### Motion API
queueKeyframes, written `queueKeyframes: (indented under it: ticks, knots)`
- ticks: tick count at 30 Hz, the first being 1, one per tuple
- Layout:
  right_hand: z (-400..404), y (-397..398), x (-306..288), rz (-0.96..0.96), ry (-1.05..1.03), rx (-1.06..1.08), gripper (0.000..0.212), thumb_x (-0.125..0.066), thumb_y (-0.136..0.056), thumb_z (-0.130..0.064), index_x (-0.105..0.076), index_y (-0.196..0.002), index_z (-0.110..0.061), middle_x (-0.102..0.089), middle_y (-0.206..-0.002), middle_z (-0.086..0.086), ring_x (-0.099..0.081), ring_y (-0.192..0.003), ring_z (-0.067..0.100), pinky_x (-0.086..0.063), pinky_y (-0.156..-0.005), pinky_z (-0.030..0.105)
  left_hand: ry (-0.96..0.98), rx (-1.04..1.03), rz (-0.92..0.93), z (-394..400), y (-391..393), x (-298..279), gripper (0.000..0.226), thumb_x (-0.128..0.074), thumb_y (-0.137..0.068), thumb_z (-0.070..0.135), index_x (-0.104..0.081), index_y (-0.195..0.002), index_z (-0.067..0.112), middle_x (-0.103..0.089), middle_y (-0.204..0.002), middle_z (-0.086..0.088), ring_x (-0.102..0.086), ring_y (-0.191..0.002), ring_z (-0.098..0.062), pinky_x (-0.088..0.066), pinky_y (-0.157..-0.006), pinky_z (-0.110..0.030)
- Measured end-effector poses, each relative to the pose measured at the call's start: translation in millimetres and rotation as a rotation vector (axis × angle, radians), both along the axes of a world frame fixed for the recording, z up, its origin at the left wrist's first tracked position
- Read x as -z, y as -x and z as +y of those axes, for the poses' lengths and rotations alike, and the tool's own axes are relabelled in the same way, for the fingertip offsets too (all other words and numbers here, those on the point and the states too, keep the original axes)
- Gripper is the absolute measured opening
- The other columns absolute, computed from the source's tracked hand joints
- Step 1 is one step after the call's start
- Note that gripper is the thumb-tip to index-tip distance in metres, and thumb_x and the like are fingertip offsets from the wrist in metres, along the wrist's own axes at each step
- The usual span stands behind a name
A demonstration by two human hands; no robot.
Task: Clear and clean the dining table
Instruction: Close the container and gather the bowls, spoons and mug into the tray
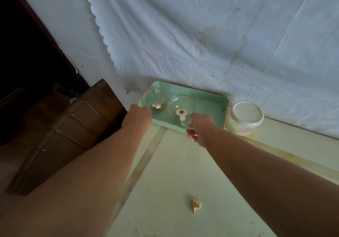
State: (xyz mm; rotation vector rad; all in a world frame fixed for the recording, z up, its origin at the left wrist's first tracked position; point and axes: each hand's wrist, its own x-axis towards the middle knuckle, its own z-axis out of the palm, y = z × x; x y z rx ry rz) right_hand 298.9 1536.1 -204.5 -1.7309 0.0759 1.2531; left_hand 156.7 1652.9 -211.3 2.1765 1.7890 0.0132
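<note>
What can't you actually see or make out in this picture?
- Left hand fingers: hidden behind its own wrist at the green tray corner, head view.
- Plastic container contents: hidden by its lid.
- Crumb on the table: too small to identify.
- Dark area at far left: too dim.

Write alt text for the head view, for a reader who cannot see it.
Both hands reach to a mint-green tray holding two glass cups: the left hand at its left end, the right hand near its front edge. A lidded white container stands beside it; a crumb lies nearer.
</note>
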Motion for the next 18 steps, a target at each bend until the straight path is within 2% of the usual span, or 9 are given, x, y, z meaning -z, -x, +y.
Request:
queueKeyframes:
  ticks: [3, 5, 8, 11, 14, 18]
  knots:
    - [-24, 10, -13, -0.068, -0.032, -0.041, 0.021, -0.051, -0.098, -0.024, -0.054, -0.111, -0.008, -0.053, -0.090, 0.006, -0.051, -0.064, 0.016, -0.041, -0.051, 0.026, -0.004, 0.006, -0.027, -27, 7, -14, 0.037, -0.033, -0.101, 0.017, -0.046, -0.132, 0.002, -0.049, -0.125, -0.024, -0.055, -0.111, -0.037, -0.046, -0.090, -0.040]
    - [-42, 17, -22, -0.069, -0.050, -0.059, 0.028, -0.051, -0.098, -0.028, -0.054, -0.117, -0.008, -0.055, -0.089, 0.004, -0.054, -0.067, 0.016, -0.043, -0.052, 0.027, 0.010, -0.010, -0.071, -50, 11, -21, 0.039, -0.036, -0.101, 0.027, -0.051, -0.124, -0.001, -0.058, -0.121, -0.022, -0.057, -0.110, -0.038, -0.046, -0.090, -0.043]
    - [-68, 28, -36, -0.077, -0.075, -0.102, 0.035, -0.052, -0.097, -0.034, -0.053, -0.120, -0.008, -0.054, -0.091, 0.004, -0.056, -0.074, 0.017, -0.047, -0.054, 0.029, 0.053, 0.045, -0.071, -89, 15, -28, 0.042, -0.037, -0.102, 0.030, -0.053, -0.123, -0.002, -0.059, -0.122, -0.022, -0.057, -0.112, -0.038, -0.045, -0.091, -0.043]
    - [-95, 39, -50, -0.119, -0.093, -0.149, 0.038, -0.052, -0.097, -0.039, -0.053, -0.121, -0.010, -0.053, -0.098, 0.006, -0.057, -0.087, 0.022, -0.050, -0.064, 0.033, 0.095, 0.077, -0.037, -127, 16, -39, 0.041, -0.032, -0.104, 0.024, -0.047, -0.134, 0.000, -0.052, -0.132, -0.023, -0.052, -0.120, -0.037, -0.042, -0.098, -0.042]
    - [-123, 48, -61, -0.146, -0.099, -0.185, 0.045, -0.051, -0.096, -0.043, -0.052, -0.130, -0.014, -0.056, -0.118, 0.007, -0.056, -0.109, 0.029, -0.051, -0.070, 0.035, 0.155, 0.036, -0.073, -167, 14, -55, 0.048, -0.027, -0.100, 0.008, -0.032, -0.148, 0.010, -0.041, -0.139, -0.025, -0.046, -0.127, -0.037, -0.041, -0.101, -0.040]
    - [-168, 62, -80, -0.168, -0.125, -0.221, 0.053, -0.050, -0.096, -0.047, -0.047, -0.138, -0.015, -0.053, -0.131, 0.007, -0.053, -0.114, 0.031, -0.053, -0.082, 0.041, 0.141, 0.049, -0.062, -226, 15, -79, 0.051, -0.034, -0.099, 0.003, -0.028, -0.150, 0.011, -0.042, -0.140, -0.023, -0.047, -0.127, -0.035, -0.044, -0.097, -0.038]
